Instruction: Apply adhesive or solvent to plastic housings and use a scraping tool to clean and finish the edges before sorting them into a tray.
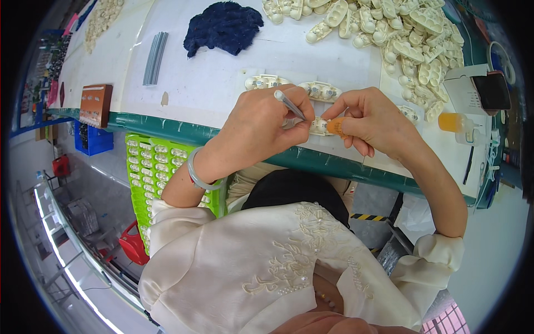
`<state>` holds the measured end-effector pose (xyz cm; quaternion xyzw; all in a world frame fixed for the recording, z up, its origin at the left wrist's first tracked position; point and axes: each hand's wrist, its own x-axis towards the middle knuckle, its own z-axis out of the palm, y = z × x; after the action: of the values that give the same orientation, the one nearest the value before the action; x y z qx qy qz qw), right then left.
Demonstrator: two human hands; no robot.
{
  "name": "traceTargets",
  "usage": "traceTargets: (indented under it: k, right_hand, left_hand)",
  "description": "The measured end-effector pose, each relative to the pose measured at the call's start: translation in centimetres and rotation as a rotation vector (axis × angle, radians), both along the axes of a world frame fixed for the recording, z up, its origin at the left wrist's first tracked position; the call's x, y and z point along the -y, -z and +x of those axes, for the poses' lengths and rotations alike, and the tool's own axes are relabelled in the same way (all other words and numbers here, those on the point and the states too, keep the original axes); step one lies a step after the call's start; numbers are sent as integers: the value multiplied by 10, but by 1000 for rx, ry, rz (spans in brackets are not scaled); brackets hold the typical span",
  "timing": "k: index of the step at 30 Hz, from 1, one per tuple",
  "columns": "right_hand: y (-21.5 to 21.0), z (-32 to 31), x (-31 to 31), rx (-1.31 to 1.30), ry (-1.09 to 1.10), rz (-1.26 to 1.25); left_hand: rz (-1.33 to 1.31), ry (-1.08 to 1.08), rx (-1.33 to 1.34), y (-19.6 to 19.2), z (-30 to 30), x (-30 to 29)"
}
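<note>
Currently, our left hand (258,125) is closed around a thin grey pen-like tool (289,104), its tip at a small cream plastic part (319,126). Our right hand (370,119) pinches that part, with an orange cover on one fingertip (335,126). The part sits just above the white table (211,83), near its green edge. Two similar parts (295,86) lie just behind.

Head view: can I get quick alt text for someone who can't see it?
The left hand holds a thin silver tool to a small cream plastic part that the right hand, with an orange fingertip cover, steadies on the white table. More cream parts are piled beyond, a green tray sits below.
</note>
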<state>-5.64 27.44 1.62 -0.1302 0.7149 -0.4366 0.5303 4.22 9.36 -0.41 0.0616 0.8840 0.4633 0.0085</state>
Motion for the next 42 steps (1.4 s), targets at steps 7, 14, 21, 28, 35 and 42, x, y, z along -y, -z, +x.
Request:
traceTargets:
  k: [7, 14, 21, 28, 35, 42]
  right_hand:
    - [-2, 1, 8, -52, -26, -19]
    - [7, -4, 11, 41, -24, -23]
    - [7, -3, 14, 27, -18, -13]
    - [3, 2, 21, 4, 19, 48]
    - [-3, 2, 24, -17, 2, 76]
    - [-7, 4, 26, -60, -21, 130]
  left_hand:
    - [62, 29, -45, 2, -2, -3]
    - [2, 59, -111, 3, -3, -3]
    - [-98, 99, -149, 0, -3, -1]
    - [339, -188, -110, -14, -2, 32]
    - [168, -171, 65, -9, 21, 40]
    - [232, -153, 42, 4, 21, 45]
